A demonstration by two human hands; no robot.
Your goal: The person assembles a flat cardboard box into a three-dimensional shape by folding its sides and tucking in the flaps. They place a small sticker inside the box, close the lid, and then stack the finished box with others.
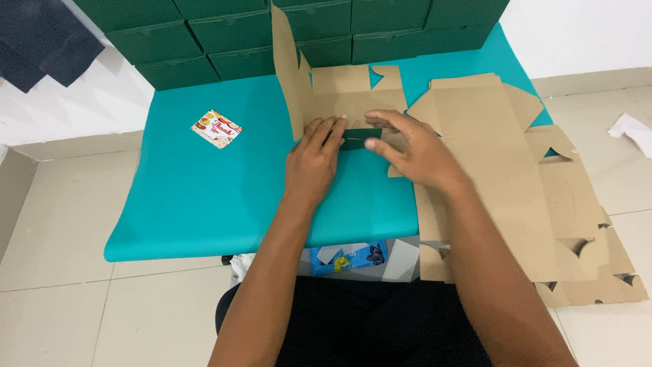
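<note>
Left hand [314, 158] flat, fingers together, pressing a folded flap of the cardboard box blank [353, 109] at table centre; right hand [414, 151] spread, pinning the fold from 3 o'clock. Side panel raised at 11 o'clock. Risk: crooked crease or torn tab under uneven pressure, likely.
</note>
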